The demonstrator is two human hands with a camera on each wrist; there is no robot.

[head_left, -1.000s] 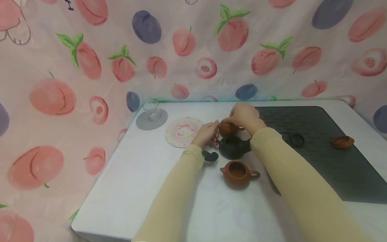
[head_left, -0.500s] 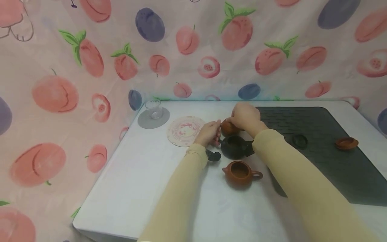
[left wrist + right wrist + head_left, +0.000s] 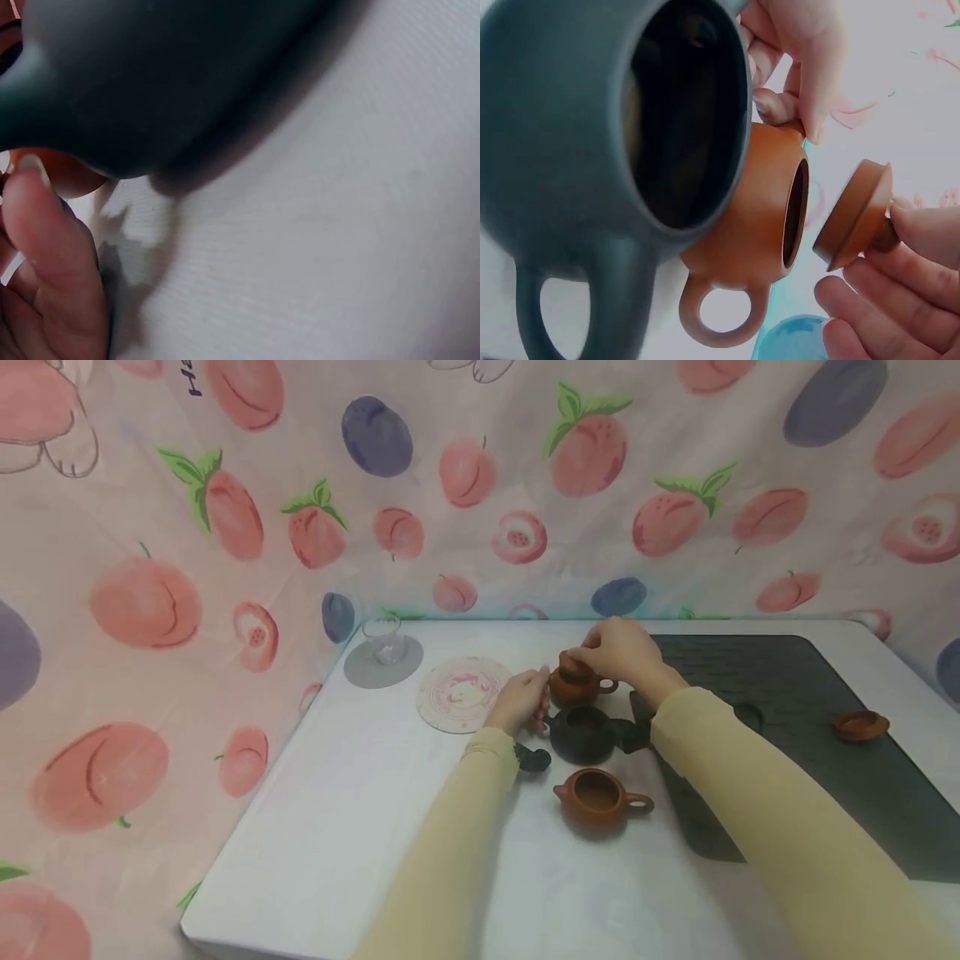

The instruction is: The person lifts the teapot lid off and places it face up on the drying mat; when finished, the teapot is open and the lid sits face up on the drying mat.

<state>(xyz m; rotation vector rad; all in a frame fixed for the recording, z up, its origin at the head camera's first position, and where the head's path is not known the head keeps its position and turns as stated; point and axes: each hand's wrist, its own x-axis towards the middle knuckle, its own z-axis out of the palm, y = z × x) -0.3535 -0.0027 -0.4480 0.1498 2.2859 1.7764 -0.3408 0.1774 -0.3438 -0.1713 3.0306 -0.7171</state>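
My right hand [image 3: 626, 647] pinches a small brown clay lid [image 3: 853, 217] by its knob. It holds the lid tilted, apart from the round opening of the far brown teapot [image 3: 742, 199]. At that teapot's spout, my left hand [image 3: 519, 700] holds on with thumb and finger. A dark teapot [image 3: 577, 745], lidless, stands just in front of it. Nearest me is another lidless brown teapot [image 3: 591, 806], its handle pointing right. The left wrist view shows mostly the dark teapot [image 3: 150, 82], close and blurred, with the left fingers beside it.
A dark tray [image 3: 795, 793] lies on the right, bearing a brown lid [image 3: 860, 725] and a black round piece [image 3: 750, 717]. Left of the hands are a round patterned mat [image 3: 457, 693] and a clear glass cup [image 3: 387, 647] on a grey coaster [image 3: 360, 670].
My right hand has risen and shifted slightly right, lifting the lid off the far brown teapot and uncovering its handle to view. My left hand stays at the spout.
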